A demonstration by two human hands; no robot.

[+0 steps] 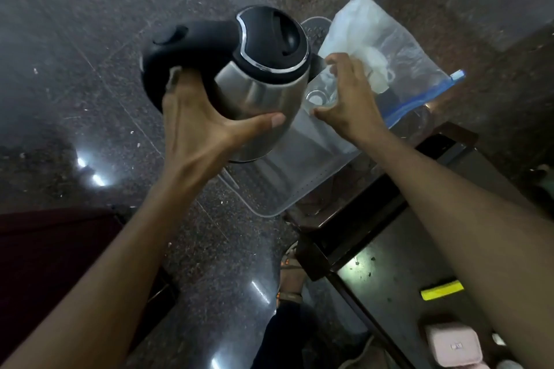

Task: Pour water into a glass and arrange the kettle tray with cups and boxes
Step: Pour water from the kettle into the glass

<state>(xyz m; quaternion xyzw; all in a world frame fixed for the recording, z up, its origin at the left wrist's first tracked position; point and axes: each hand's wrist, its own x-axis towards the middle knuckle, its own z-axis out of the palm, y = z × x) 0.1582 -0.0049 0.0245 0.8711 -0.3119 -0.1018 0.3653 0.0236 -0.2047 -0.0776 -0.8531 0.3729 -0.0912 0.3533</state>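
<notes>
head view looks down on a dark speckled floor with bright light spots on it. left hand is closed around the black handle of the kettle, fingers wrapped under the handle and the thumb pressed flat on the steel body. kettle is held in the air and tilted to the right, lid shut, its spout right at the rim of the glass. right hand grips the glass from the side, fingers curled round it, thumb low near its base; the glass is clear and leans toward the spout. whether water is running cannot be told. behind the right hand lies a clear zip bag with a blue seal strip, some white crumpled stuff inside it. under the kettle and glass sits a clear plastic tray, partly hanging past the edge of a dark wooden table with a glass top. on the table near the lower right are a yellow block and a pink box. a sandalled foot shows on the floor beside the table leg. a dark red cloth fills the lower left corner
</notes>
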